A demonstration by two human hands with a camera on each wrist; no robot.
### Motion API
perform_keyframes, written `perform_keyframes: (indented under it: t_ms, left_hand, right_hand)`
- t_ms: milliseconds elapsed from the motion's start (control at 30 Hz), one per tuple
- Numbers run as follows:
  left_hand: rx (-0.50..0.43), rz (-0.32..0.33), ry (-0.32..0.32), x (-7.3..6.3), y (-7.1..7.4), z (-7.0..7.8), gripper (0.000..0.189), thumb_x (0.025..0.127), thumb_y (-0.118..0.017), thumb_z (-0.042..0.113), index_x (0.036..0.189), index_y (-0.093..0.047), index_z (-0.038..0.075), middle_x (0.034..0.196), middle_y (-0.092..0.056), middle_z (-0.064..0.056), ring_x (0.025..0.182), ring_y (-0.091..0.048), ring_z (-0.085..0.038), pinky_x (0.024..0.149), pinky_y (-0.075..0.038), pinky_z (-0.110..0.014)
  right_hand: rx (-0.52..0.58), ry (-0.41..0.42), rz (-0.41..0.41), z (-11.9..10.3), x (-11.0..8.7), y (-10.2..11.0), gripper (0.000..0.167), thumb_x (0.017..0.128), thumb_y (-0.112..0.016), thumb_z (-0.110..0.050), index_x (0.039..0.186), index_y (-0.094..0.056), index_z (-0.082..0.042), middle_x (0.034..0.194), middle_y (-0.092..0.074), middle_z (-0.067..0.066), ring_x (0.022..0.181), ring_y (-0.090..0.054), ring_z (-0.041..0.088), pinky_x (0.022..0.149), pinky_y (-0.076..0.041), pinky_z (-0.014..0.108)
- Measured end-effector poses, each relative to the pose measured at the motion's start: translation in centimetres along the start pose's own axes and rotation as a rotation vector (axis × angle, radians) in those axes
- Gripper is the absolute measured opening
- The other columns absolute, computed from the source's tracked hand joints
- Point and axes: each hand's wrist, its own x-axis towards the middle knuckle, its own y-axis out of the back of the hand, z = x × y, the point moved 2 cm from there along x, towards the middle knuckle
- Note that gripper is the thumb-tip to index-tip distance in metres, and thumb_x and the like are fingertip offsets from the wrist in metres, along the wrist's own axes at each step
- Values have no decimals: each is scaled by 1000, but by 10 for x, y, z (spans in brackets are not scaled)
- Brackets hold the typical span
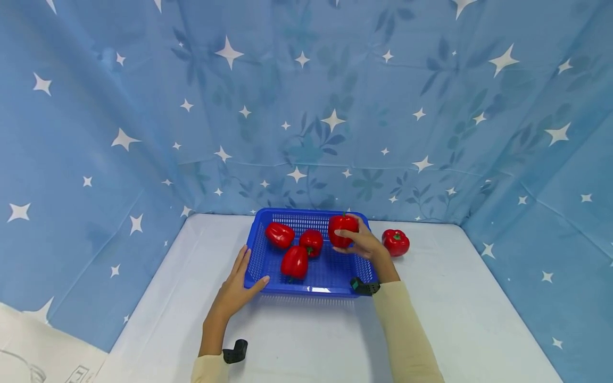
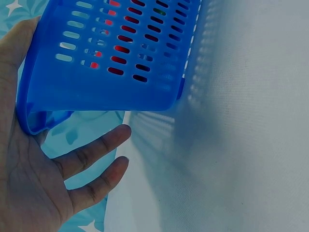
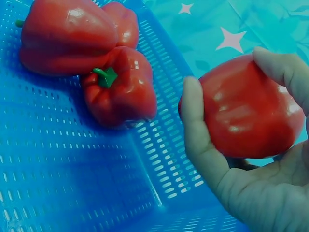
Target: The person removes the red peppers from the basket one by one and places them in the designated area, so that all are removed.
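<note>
A red bell pepper (image 1: 342,230) is in the grip of my right hand (image 1: 362,242), over the right part of the blue basket (image 1: 306,291). In the right wrist view, thumb and fingers curve round the held pepper (image 3: 251,108). My left hand (image 1: 234,292) rests at the basket's left front corner with its fingers spread and mostly straight. The left wrist view shows that hand (image 2: 34,179) against the rim of the basket (image 2: 111,92), two fingers reaching out below it. Inside the basket lie three more red bell peppers (image 1: 280,235) (image 1: 311,242) (image 1: 294,262).
Another red bell pepper (image 1: 395,242) lies on the white table (image 1: 306,340), right of the basket and close to my right wrist. Blue curtains (image 1: 306,106) with white stars stand behind the table and along both sides.
</note>
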Motion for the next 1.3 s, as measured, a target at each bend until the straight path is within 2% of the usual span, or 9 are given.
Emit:
perform_keyframes:
  t_ms: [167,333,433,600,733,833,1033,1167,1300]
  left_hand:
    - [3,7,-2,0,-1,-1,101,83,-57,71,158,-3,29,167,1,2,147,-21,-46,102,-34,-71]
    - [4,7,-1,0,-2,-2,102,83,-56,71,158,-2,29,167,2,3,147,-21,-46,102,-34,-71]
    - [0,1,4,0,-2,-3,102,83,-56,71,158,-2,29,166,4,5,147,-20,-46,102,-33,-71]
    - [-10,2,3,-1,-2,-4,101,83,-57,70,158,-3,29,166,5,7,148,-19,-45,103,-33,-71]
    - [-6,11,-11,0,-2,-2,101,84,-57,70,158,-4,28,167,3,5,147,-21,-46,102,-33,-71]
    - [-2,15,-11,1,-2,-2,101,83,-57,70,158,-4,29,166,3,6,147,-22,-45,103,-33,-72]
    - [8,19,-11,1,-2,-2,101,84,-57,70,158,-4,29,166,4,7,147,-21,-45,102,-32,-72]
    - [4,17,-5,1,-2,-2,100,84,-58,69,158,-4,29,166,4,7,147,-21,-45,102,-33,-72]
    - [-5,14,-8,1,-3,-2,101,84,-58,69,158,-4,28,166,5,8,148,-20,-44,103,-32,-71]
  right_hand:
    - [-34,35,-28,0,-4,1,83,91,-67,-8,151,-14,-32,158,-13,14,140,-27,48,89,-53,54]
    - [-68,90,-27,-3,-7,2,86,89,-70,-10,152,-16,-32,159,-15,14,139,-31,48,80,-59,46]
    - [-7,116,-48,-5,-10,2,86,88,-70,-6,152,-19,-33,158,-17,13,141,-29,47,75,-61,41]
    - [80,161,-118,-7,-15,1,76,91,-63,-2,149,-25,-33,155,-22,11,141,-27,45,75,-61,41]
    - [123,220,-194,-10,-19,1,65,99,-52,-5,152,-23,-28,152,-25,10,138,-29,45,74,-61,41]
    - [144,257,-227,-12,-22,3,61,101,-49,-10,153,-20,-25,149,-28,7,136,-30,44,74,-61,41]
    - [94,291,-156,-17,-28,10,58,102,-50,-14,152,-23,-25,148,-30,7,136,-32,43,72,-61,41]
    - [50,327,-98,-24,-34,17,59,101,-51,-15,152,-23,-20,152,-29,12,140,-31,42,78,-59,48]
    - [11,405,-53,-34,-42,26,60,100,-53,-19,152,-22,-15,147,-38,7,135,-41,29,86,-58,46]
